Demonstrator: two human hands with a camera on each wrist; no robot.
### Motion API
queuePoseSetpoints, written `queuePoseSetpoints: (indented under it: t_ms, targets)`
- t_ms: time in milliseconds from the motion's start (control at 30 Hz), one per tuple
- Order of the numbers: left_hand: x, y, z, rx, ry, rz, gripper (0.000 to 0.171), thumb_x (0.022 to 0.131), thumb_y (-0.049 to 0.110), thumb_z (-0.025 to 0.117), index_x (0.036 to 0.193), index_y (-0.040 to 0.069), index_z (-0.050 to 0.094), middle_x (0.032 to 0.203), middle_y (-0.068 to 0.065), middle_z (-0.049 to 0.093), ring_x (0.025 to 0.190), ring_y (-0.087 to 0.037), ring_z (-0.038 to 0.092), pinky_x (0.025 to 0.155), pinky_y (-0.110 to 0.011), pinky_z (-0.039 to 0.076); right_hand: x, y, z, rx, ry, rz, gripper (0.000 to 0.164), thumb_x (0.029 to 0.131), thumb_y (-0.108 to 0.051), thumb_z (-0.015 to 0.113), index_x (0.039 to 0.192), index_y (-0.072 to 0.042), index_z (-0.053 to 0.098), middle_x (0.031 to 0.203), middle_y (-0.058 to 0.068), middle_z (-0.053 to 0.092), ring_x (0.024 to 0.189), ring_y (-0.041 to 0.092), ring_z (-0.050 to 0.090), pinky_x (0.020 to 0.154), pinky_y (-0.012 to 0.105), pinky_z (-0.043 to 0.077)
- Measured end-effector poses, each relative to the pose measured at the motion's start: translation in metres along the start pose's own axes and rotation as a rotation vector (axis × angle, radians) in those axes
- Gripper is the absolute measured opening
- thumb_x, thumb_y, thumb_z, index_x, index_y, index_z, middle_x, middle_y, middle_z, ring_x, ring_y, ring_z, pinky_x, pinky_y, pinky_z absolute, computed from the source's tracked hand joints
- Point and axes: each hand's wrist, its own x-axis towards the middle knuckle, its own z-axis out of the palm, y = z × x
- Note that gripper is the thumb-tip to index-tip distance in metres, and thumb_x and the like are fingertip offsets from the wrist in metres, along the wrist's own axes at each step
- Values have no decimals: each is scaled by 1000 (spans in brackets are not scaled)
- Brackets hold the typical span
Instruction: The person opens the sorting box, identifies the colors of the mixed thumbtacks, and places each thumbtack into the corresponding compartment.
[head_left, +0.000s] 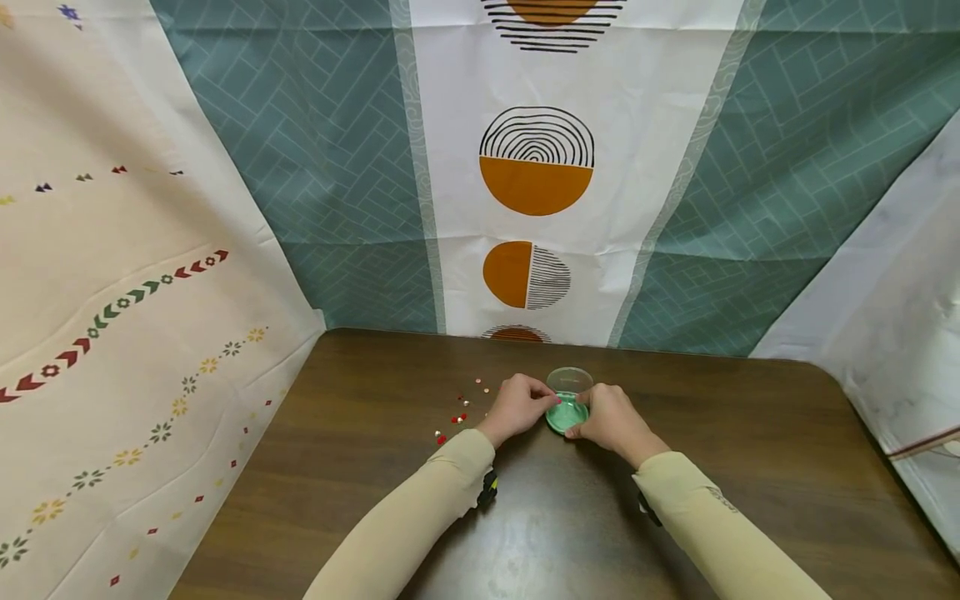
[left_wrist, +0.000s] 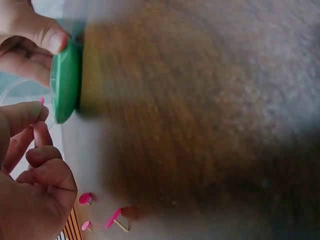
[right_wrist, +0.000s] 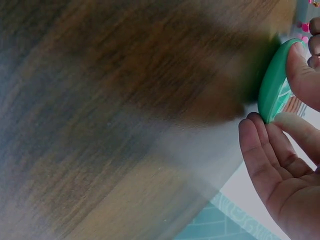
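A round green case [head_left: 564, 419] with a clear lid [head_left: 570, 379] raised at its far side sits on the table. My right hand [head_left: 611, 423] grips its right edge, with the thumb on the near rim of the green case [right_wrist: 272, 82] in the right wrist view. Between thumb and fingertip, my left hand [head_left: 517, 407] pinches a pink thumbtack [left_wrist: 42, 101] just left of the case. Only the tack's pink head shows clearly. The inside of the case is too small to make out.
Loose thumbtacks [head_left: 459, 419] with red-pink heads and brass-coloured pins lie scattered left of my left hand. In the left wrist view, one pink thumbtack [left_wrist: 85, 198] lies near that hand. Behind the brown table [head_left: 375, 375] hangs a patterned curtain [head_left: 337, 167].
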Motion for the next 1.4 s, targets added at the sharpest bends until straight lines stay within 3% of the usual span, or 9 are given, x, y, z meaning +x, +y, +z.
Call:
queuePoseSetpoints:
  t_ms: [433,967,1167,1267,1400]
  targets:
    - [0,2,5,32,-22,25,11,85,24,67,81,16,74,78,8,69,70,-1,56,60,-17,46,-1,-4,-1,-17,7,-16,57,56,-36,87,101,-4,71,100,9,71,83,19,62,73,35,50]
    - [0,4,3,103,-5,25,11,85,24,66,81,17,75,78,10,69,71,-1,57,63,-17,46,0,-2,-1,-33,1,-9,57,56,-36,87,100,-5,71,100,8,71,81,18,61,72,34,49]
    - [3,6,-15,101,46,42,12,86,26,64,83,20,74,80,11,69,73,-2,58,66,-19,47,1,-3,-2,-28,-7,-11,61,56,-37,87,103,-2,70,103,12,70,86,20,62,75,37,50]
    - [4,7,-30,57,70,29,12,87,28,63,85,21,74,81,6,70,61,-5,58,59,-21,48,1,-4,-3,-26,-7,-8,63,56,-38,87,104,-1,69,106,13,69,93,23,63,79,39,50]
    - [3,10,-50,36,112,28,13,87,29,63,86,22,73,82,5,70,60,-6,57,56,-22,48,0,-4,-3,-26,-16,7,65,55,-38,87,105,-1,69,108,13,68,95,24,63,82,40,50]
